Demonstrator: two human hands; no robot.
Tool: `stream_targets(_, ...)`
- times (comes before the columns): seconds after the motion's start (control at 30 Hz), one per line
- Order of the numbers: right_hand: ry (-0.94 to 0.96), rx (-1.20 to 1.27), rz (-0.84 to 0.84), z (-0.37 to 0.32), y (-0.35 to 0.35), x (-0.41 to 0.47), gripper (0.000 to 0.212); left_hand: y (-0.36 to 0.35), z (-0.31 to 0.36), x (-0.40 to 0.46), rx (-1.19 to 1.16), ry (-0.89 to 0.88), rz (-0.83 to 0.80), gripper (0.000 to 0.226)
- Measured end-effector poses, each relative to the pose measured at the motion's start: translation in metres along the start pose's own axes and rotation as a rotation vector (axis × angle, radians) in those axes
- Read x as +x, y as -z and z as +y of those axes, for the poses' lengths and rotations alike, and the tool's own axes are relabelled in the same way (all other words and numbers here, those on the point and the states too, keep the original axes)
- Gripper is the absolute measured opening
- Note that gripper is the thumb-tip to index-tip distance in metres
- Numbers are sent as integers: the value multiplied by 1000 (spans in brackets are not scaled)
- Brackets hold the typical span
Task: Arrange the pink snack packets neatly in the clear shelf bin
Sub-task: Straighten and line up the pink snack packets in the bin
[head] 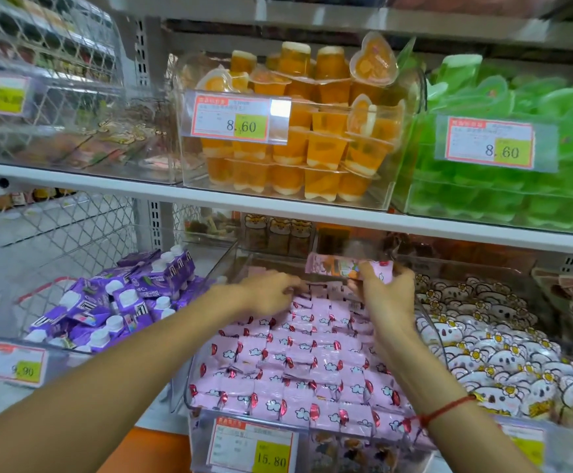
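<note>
Rows of pink snack packets (298,363) with cloud prints fill the clear shelf bin (194,380) on the lower shelf, straight ahead. My left hand (271,291) reaches to the back of the bin, palm down, fingertips touching the rear row of packets. My right hand (386,295) is raised over the rear right of the bin and grips one pink packet (343,266), held level above the rows. A red string circles my right wrist.
Left of the pink bin is a clear bin of purple pouches (114,302); right of it a bin of white bear-print packets (503,346). The shelf board (278,203) above carries orange jelly cups (298,131) and green cups (517,158), leaving low headroom.
</note>
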State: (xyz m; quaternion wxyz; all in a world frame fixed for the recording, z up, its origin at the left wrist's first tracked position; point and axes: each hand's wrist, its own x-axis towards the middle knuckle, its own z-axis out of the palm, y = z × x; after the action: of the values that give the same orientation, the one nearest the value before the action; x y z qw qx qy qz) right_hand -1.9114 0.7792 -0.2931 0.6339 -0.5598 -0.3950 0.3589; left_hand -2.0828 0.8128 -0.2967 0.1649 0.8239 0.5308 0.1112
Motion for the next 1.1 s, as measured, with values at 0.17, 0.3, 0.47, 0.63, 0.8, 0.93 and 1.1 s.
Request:
stream_targets(0.17, 97, -231, -10, -1, -4, 4, 48, 6, -11, 4, 332, 35, -56, 39)
stream_targets(0.3, 293, -529, -167, -5, -11, 4, 26, 11, -22, -3, 397, 34, -81, 40)
stream_targets(0.47, 593, -1010, -491, -11, -27, 16, 39, 11, -21, -6, 342, 28, 33, 39)
stream_targets(0.63, 529, -1193, -614, 13, -44, 18, 16, 11, -11, -12, 165, 22, 230, 46)
stream_targets(0.8, 531, -1155, -585, 23, -38, 16, 27, 2, -5, -11, 55, 8, 208, 40)
stream_targets(0.93, 507, -1150, -672, 22, -22, 16, 41, -11, -4, -9, 136, -14, 13, 44)
stream_targets(1.1, 442, -1096, -444, 5, 3, 33, 33, -13, -6, -6, 202, 14, -56, 45)
